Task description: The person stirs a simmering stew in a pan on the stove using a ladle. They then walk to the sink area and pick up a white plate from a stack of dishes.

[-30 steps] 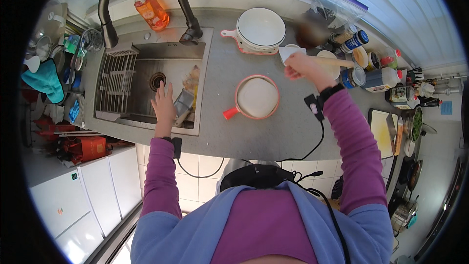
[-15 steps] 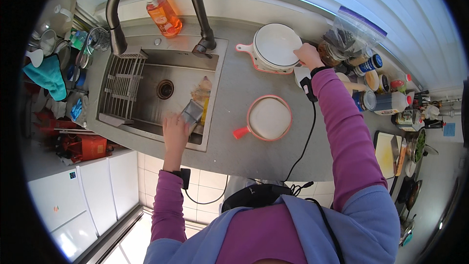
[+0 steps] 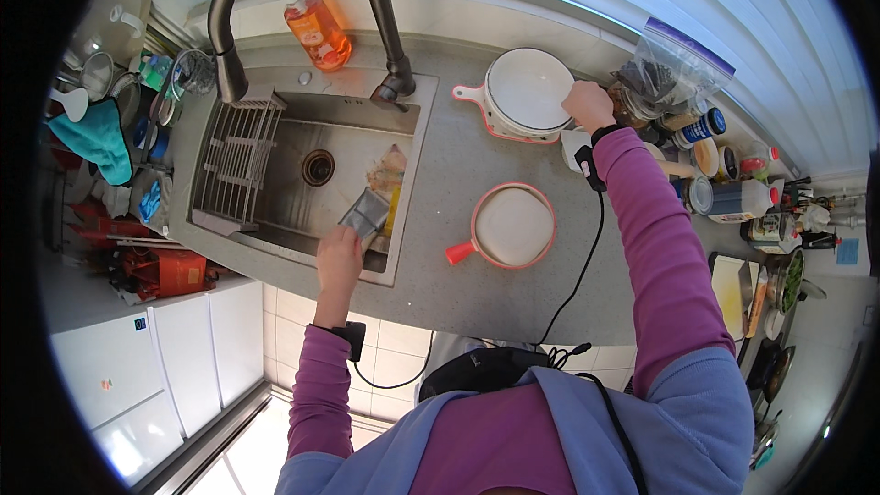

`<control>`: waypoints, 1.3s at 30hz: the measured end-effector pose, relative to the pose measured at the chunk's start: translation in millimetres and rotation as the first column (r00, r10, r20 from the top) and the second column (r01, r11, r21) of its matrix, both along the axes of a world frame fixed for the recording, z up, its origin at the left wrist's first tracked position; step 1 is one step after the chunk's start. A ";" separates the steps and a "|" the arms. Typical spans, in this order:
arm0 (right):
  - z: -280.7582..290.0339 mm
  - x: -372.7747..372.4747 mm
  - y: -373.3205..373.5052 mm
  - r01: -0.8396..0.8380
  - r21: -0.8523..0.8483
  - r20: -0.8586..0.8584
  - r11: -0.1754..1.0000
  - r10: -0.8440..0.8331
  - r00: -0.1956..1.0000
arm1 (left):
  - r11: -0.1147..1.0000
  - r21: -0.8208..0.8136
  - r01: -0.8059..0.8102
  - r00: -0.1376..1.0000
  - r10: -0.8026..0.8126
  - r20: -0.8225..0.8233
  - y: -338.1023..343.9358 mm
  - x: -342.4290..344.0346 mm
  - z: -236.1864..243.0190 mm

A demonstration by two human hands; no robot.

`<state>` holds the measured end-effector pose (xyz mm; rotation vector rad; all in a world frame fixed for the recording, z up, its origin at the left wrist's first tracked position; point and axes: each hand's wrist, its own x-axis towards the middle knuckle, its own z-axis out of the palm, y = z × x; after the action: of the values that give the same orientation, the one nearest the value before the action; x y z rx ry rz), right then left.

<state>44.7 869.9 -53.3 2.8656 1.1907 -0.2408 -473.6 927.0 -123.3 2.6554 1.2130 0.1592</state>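
My left hand [image 3: 339, 261] is over the front edge of the sink, its fingers drawn together at the near corner of a grey packet [image 3: 366, 213]. Part of the grip is hidden from above. Beside the packet, in the sink, lie a yellow item [image 3: 394, 211] and a crumpled clear wrapper [image 3: 390, 170]. My right hand [image 3: 588, 106] is closed at the right rim of a round white dish [image 3: 527, 87]. That dish rests on a white pan with a pink-red edge and handle [image 3: 468, 93]. Nearer me stands a red-handled pan [image 3: 456, 252] covered by a white round piece [image 3: 515, 226].
A dark curved faucet [image 3: 396, 82] arches over the sink [image 3: 417, 142], which has a wire rack [image 3: 240, 160] on its left. Behind stands an orange soap bottle [image 3: 321, 35]. Jars and bottles [image 3: 701, 126] crowd the right back, and a black cable [image 3: 587, 266] crosses the counter.
My left hand has drawn slightly nearer to me, and the grey packet shows more fully. My right hand stays at the white dish. The whole view has shifted a little.
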 end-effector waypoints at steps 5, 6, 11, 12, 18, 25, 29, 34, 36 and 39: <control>9.5 1.8 -1.8 0.094 0.089 -0.183 0.992 -0.076 0.980 | 0.999 0.022 0.029 0.988 -0.031 0.149 -4.8 12.7 0.4; 10.6 2.9 -1.7 0.085 0.127 -0.190 0.988 -0.059 0.980 | 0.999 0.031 0.018 0.982 -0.023 0.189 -7.5 15.6 1.2; 14.5 11.2 -2.5 0.098 0.200 -0.276 0.975 -0.040 0.960 | 0.998 -0.048 0.051 0.982 -0.041 0.183 -14.4 31.2 7.3; 15.5 13.6 -1.1 0.110 0.200 -0.288 0.974 -0.048 0.956 | 0.995 -0.078 0.057 0.978 -0.040 0.205 -16.2 35.8 8.0; 25.2 22.8 -27.2 0.132 0.360 -0.342 0.924 -0.002 0.940 | 0.877 -0.409 0.253 0.929 -0.102 0.355 -42.3 74.1 11.3; 78.2 -10.4 -116.2 0.460 0.386 -0.807 0.799 0.051 0.588 | 0.803 -0.491 0.338 0.941 -0.279 0.191 -76.9 124.2 2.5; 98.2 -48.0 -178.0 0.545 0.391 -0.830 0.742 0.029 0.556 | 0.829 -0.510 0.228 0.973 -0.214 0.087 -89.8 138.6 -11.2; 109.6 -80.1 -247.6 0.601 0.291 -0.861 0.744 -0.070 0.504 | 0.808 -0.512 0.292 0.953 -0.201 0.227 -98.4 142.8 -22.3; 112.1 -91.9 -269.9 0.599 0.318 -0.848 0.735 -0.063 0.527 | 0.757 -0.581 0.299 0.939 -0.125 0.321 -99.6 137.7 -17.1; 117.6 -104.6 -297.2 0.632 0.321 -0.845 0.705 -0.089 0.528 | 0.751 -0.605 0.264 0.948 -0.088 0.305 -93.3 128.7 2.4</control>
<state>-59.9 572.8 64.3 3.7215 0.6422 -1.5893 -344.9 833.6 -120.8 2.0425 0.7382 0.0414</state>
